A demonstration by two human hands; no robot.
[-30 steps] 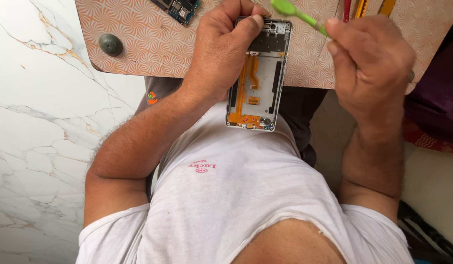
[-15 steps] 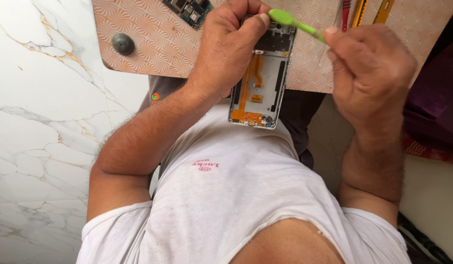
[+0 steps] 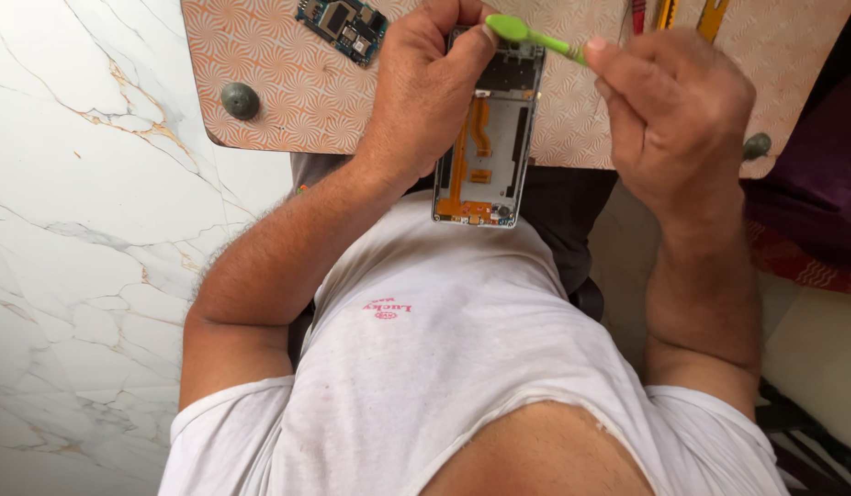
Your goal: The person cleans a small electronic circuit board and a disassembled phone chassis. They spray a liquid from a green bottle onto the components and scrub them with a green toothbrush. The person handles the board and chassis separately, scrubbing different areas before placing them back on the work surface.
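- Nearest the camera: white short-sleeved shirt on the person's own torso, filling the lower middle of the view; both forearms rise from it toward the board.
- Opened smartphone frame with silver rim and orange flex cables held upright over the lap, its lower end hanging past the near edge of the board, its upper end over the board.
- Inside the frame: orange ribbon cables run down the left and centre, a small round part sits at the bottom edge, a dark plate fills the top.
- Left hand clenched around the frame's left side and upper end, thumb lying across the top.
- Right hand closed in a pinch on a green plastic brush-like tool; its head touches the frame's top corner, right by the left thumb.
- Orange-and-white swirl-patterned board serves as the work surface; rounded corner at left, with a grey round knob near it.
- Further back: dark blue circuit board lying flat on the board, well apart from the frame.
- Far edge: red and yellow tool handles, cut off by the view.
- Left of the board: open white marble floor with brown veins.
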